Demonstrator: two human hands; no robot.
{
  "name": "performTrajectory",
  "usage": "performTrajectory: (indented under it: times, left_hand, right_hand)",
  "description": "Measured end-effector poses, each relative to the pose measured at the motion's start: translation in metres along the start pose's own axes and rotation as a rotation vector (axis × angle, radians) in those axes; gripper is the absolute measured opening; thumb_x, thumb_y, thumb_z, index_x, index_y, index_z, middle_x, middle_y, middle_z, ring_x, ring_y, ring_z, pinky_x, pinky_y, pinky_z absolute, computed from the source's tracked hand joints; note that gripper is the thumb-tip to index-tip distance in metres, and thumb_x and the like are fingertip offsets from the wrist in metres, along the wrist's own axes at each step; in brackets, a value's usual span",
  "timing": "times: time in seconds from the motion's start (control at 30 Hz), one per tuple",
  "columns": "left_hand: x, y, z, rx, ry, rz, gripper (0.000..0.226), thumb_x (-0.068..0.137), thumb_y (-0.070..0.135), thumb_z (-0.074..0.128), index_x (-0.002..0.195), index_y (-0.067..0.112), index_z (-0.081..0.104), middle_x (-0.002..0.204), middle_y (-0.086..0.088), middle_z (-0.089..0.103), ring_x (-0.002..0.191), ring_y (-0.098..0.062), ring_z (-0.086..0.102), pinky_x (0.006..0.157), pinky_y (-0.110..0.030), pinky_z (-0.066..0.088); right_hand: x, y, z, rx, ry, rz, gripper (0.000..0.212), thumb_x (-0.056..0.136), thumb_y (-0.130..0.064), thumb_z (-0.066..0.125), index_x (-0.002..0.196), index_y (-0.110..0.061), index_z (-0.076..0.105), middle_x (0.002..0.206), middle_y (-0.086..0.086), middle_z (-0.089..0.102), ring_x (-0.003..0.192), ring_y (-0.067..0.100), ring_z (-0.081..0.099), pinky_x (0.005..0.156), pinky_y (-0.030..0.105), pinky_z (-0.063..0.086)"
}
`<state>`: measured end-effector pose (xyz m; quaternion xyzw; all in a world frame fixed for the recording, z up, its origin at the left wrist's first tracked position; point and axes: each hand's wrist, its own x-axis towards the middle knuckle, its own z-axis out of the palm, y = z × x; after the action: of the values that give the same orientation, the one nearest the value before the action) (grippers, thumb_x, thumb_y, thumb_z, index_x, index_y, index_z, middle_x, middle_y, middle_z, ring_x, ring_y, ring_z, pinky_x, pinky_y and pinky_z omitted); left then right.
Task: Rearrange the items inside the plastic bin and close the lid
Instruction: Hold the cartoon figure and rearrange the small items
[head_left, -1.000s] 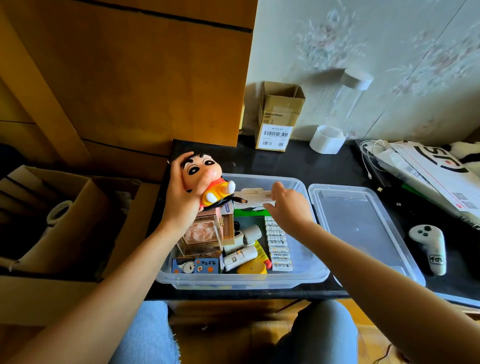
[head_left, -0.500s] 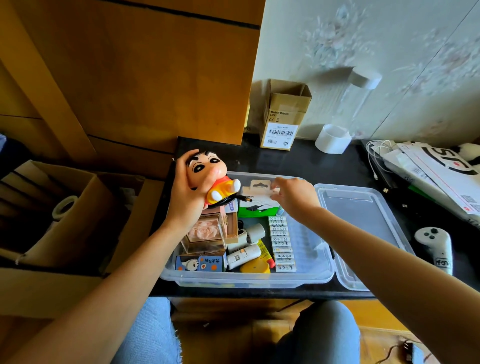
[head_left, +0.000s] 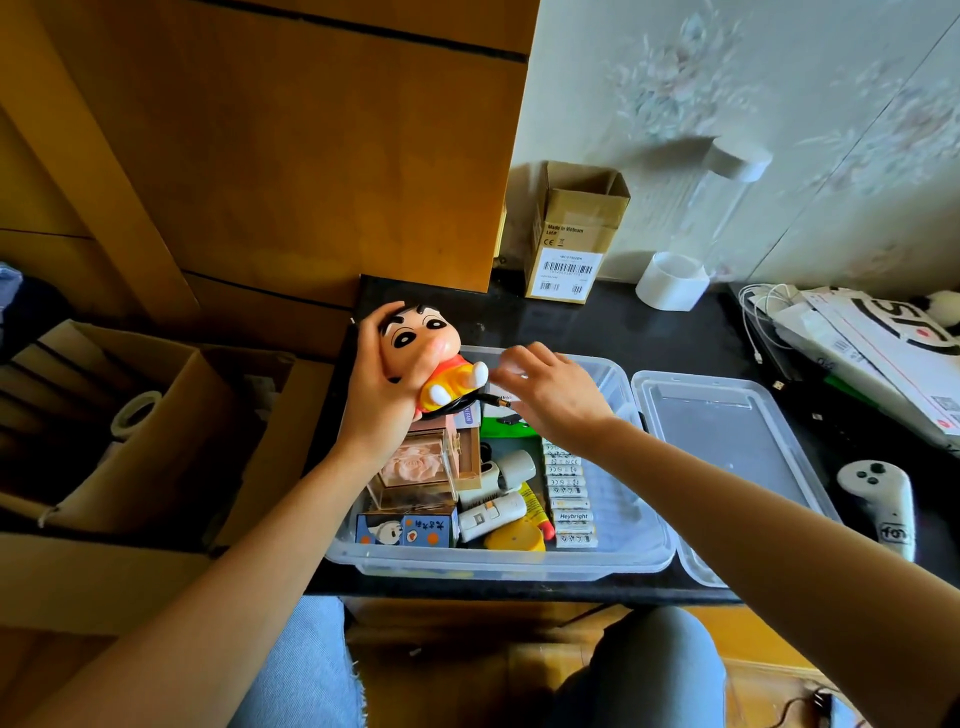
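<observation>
A clear plastic bin (head_left: 649, 551) stands on the black desk, and its clear lid (head_left: 727, 441) lies flat to its right. My left hand (head_left: 379, 400) grips a cartoon boy figure (head_left: 421, 338) above the bin's back left corner, with a black cable (head_left: 467, 402) under it. My right hand (head_left: 556, 395) is over the bin's back, blurred, on a white and green package (head_left: 498, 418). Inside the bin lie a clear box with a pink rose (head_left: 415, 467), a blue cartoon box (head_left: 405, 530), white tubes (head_left: 493, 512) and a row of batteries (head_left: 569, 493).
At the back of the desk stand a cardboard box (head_left: 571, 234), a white roll (head_left: 672, 280) and a clear tube. A white controller (head_left: 878, 499) and stacked mail packs (head_left: 883, 353) lie to the right. Open cardboard boxes (head_left: 130, 441) sit on the left.
My right hand has moved left with the package, close to the figure's feet. My left hand keeps the figure in about the same place.
</observation>
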<state>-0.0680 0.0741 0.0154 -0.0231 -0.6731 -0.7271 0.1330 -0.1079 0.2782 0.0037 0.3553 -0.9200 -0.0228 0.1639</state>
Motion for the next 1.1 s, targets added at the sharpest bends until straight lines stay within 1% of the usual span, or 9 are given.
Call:
performTrajectory:
  times: [0.17,0.4,0.5,0.67,0.77,0.87,0.93,1.0,1.1]
  left_hand:
    - [0.000,-0.001,0.000,0.004,0.001,-0.010,0.056,0.077,0.039,0.066,0.127,0.027,0.043,0.120,0.003,0.055,0.101,-0.003,0.061,0.072,-0.013,0.050]
    - [0.001,-0.001,-0.002,0.003,-0.002,-0.018,0.055,0.077,0.039,0.066,0.126,0.029,0.042,0.119,0.006,0.054,0.102,-0.003,0.060,0.071,-0.013,0.050]
    - [0.000,0.000,-0.001,-0.002,-0.002,-0.019,0.055,0.077,0.038,0.066,0.126,0.029,0.043,0.119,0.006,0.054,0.099,0.002,0.061,0.069,-0.012,0.050]
    - [0.000,-0.001,-0.002,-0.002,-0.002,-0.021,0.057,0.077,0.041,0.066,0.127,0.029,0.043,0.122,0.003,0.054,0.104,-0.008,0.060,0.069,-0.012,0.050]
    - [0.000,-0.001,-0.002,0.002,-0.003,-0.019,0.058,0.076,0.043,0.066,0.127,0.030,0.042,0.121,0.005,0.054,0.103,-0.007,0.060,0.069,-0.013,0.050]
    - [0.000,0.000,-0.001,0.003,-0.001,-0.016,0.060,0.075,0.043,0.066,0.128,0.028,0.042,0.121,0.004,0.054,0.103,-0.006,0.060,0.069,-0.013,0.050]
    - [-0.001,0.001,-0.001,0.008,0.006,-0.011,0.058,0.076,0.042,0.065,0.128,0.028,0.042,0.120,0.006,0.054,0.101,-0.003,0.060,0.068,-0.012,0.050]
    - [-0.001,0.001,0.000,0.014,0.010,-0.010,0.056,0.077,0.041,0.064,0.127,0.028,0.042,0.119,0.006,0.054,0.101,-0.003,0.060,0.069,-0.012,0.050]
    - [-0.001,0.002,0.000,0.011,0.010,-0.011,0.056,0.078,0.038,0.064,0.127,0.026,0.042,0.119,0.004,0.055,0.101,-0.003,0.061,0.069,-0.012,0.050]
  right_hand:
    - [0.009,0.007,0.001,-0.040,-0.139,0.030,0.045,0.083,-0.009,0.067,0.124,-0.025,0.060,0.115,0.002,0.058,0.098,0.024,0.051,0.071,0.032,0.046]
    - [0.003,0.005,0.005,0.001,-0.230,0.157,0.051,0.087,-0.002,0.057,0.131,-0.026,0.052,0.121,0.000,0.050,0.105,0.020,0.046,0.067,0.031,0.048]
    - [0.002,0.003,-0.001,0.123,-0.188,0.193,0.048,0.089,-0.006,0.058,0.132,-0.024,0.051,0.121,0.001,0.050,0.106,0.020,0.050,0.070,0.032,0.050]
    - [-0.012,0.000,-0.020,0.275,-0.122,0.181,0.013,0.089,-0.018,0.059,0.100,-0.015,0.067,0.098,0.001,0.064,0.079,0.021,0.061,0.063,0.028,0.045]
    - [-0.024,-0.003,-0.027,0.329,-0.420,0.226,0.011,0.088,-0.027,0.059,0.084,-0.018,0.066,0.081,-0.005,0.066,0.070,0.012,0.056,0.060,0.019,0.040]
    - [-0.037,-0.005,-0.026,0.323,-0.943,0.150,0.023,0.081,-0.036,0.070,0.086,-0.014,0.071,0.082,-0.003,0.071,0.071,0.008,0.060,0.081,0.021,0.048]
    - [-0.045,-0.009,-0.020,0.291,-1.188,0.106,0.029,0.078,-0.035,0.072,0.086,-0.007,0.073,0.084,0.002,0.074,0.064,0.007,0.060,0.088,0.025,0.048]
    - [-0.051,-0.015,-0.013,0.246,-1.301,0.080,0.023,0.081,-0.025,0.067,0.088,-0.004,0.073,0.087,0.004,0.074,0.059,0.005,0.057,0.085,0.025,0.050]
    - [-0.055,-0.023,-0.003,0.167,-1.293,0.039,0.018,0.082,-0.010,0.057,0.088,-0.003,0.073,0.090,0.006,0.074,0.070,0.009,0.057,0.074,0.024,0.048]
